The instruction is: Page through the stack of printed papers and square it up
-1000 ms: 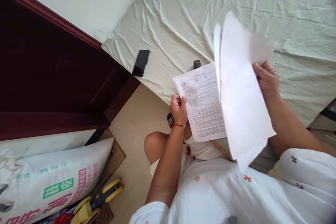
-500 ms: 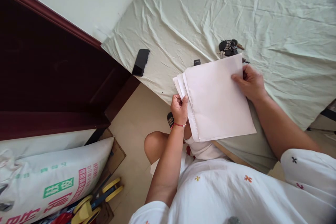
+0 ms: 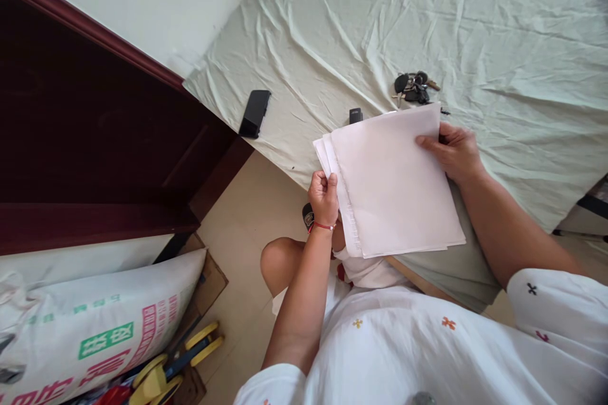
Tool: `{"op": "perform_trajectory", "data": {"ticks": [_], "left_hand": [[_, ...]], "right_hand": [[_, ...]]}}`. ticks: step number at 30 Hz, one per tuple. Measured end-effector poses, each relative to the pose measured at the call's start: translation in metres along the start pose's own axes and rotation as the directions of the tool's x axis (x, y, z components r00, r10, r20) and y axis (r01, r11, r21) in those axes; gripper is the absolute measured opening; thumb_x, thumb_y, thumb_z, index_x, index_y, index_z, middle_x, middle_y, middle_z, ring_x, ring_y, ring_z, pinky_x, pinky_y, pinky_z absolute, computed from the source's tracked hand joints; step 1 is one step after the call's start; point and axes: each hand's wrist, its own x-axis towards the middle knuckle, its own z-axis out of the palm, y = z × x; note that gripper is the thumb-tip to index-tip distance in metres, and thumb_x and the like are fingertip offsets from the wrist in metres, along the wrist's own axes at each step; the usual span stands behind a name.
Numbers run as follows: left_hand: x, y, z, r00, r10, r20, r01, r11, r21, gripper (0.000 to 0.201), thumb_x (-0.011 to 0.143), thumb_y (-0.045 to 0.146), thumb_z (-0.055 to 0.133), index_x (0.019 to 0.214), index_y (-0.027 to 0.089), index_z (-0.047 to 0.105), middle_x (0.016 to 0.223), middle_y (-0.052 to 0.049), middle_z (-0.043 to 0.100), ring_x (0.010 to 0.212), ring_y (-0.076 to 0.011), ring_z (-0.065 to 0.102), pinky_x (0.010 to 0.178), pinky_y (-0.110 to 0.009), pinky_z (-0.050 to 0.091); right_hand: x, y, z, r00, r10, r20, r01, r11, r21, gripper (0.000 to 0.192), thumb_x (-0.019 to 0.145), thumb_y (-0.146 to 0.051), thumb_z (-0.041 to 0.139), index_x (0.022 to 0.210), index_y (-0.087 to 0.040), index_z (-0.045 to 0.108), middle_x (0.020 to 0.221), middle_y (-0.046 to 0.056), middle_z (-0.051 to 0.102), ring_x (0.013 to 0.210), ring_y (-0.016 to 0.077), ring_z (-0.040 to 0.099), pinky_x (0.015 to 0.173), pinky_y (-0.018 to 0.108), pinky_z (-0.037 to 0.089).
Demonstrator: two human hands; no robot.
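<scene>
A small stack of white paper sheets [image 3: 394, 186] is held up between my two hands above the near edge of the bed. My left hand [image 3: 324, 196] pinches the left edges, where several sheets fan out and one edge looks torn. On the right side, my right hand [image 3: 453, 150] grips the paper with the thumb on top and the fingers behind it. Just beyond the paper's top edge lie a bunch of keys [image 3: 414, 87] and a small black device [image 3: 355, 116], partly covered by the sheets.
A black phone [image 3: 255, 114] lies near the left edge of the pale green sheet [image 3: 323, 31]. A dark red wooden panel [image 3: 95, 101] stands at the left. Below it are a printed white sack [image 3: 104, 316], a cardboard box [image 3: 213, 272] and a yellow-wheeled object [image 3: 161, 380].
The top sheet has shifted slightly right and down, showing more of the torn edge at left and another sheet's edge at the bottom. Both hands keep their hold.
</scene>
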Motion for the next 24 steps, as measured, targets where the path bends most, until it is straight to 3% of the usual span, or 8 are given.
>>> {"op": "perform_trajectory", "data": {"ticks": [5,14,20,24], "left_hand": [[-0.001,-0.002,0.0,1.0,0.013,0.014,-0.012,0.999,-0.052,0.044,0.094,0.067,0.063,0.084,0.024,0.056,0.074,0.003,0.052,0.067,-0.014,0.048,0.067,-0.026,0.044],[0.0,-0.002,-0.003,0.999,0.032,0.011,-0.032,0.999,0.044,0.044,0.096,0.068,0.059,0.089,0.024,0.058,0.077,0.001,0.059,0.075,-0.0165,0.058,0.075,-0.028,0.048],[0.0,-0.004,-0.002,1.0,0.024,0.012,-0.025,0.999,0.042,0.045,0.097,0.068,0.058,0.089,0.024,0.057,0.078,0.001,0.061,0.075,-0.016,0.059,0.073,-0.027,0.048],[0.0,-0.004,-0.001,1.0,0.007,0.003,-0.007,0.999,0.049,0.044,0.097,0.067,0.058,0.088,0.024,0.057,0.077,0.001,0.061,0.073,-0.0156,0.058,0.071,-0.027,0.048]], "right_hand": [[-0.002,0.002,0.001,0.999,-0.041,-0.034,0.042,0.999,0.024,0.027,0.077,-0.043,0.089,0.092,-0.025,0.077,0.086,0.001,0.071,0.073,0.0169,0.056,0.067,0.033,0.048],[-0.001,-0.004,0.007,0.976,-0.113,-0.185,0.152,0.964,0.217,0.038,0.072,-0.051,0.094,0.098,-0.031,0.075,0.099,0.002,0.079,0.082,0.0213,0.066,0.081,0.039,0.057],[0.002,-0.01,0.003,0.973,-0.002,-0.232,0.083,0.937,0.339,0.045,0.059,-0.044,0.099,0.094,-0.027,0.076,0.093,0.005,0.08,0.096,0.0281,0.075,0.084,0.042,0.062],[0.004,-0.015,-0.004,0.975,0.076,-0.21,0.027,0.895,0.446,0.038,0.055,-0.036,0.096,0.083,-0.026,0.072,0.094,0.006,0.081,0.112,0.0321,0.074,0.09,0.043,0.063]]}}
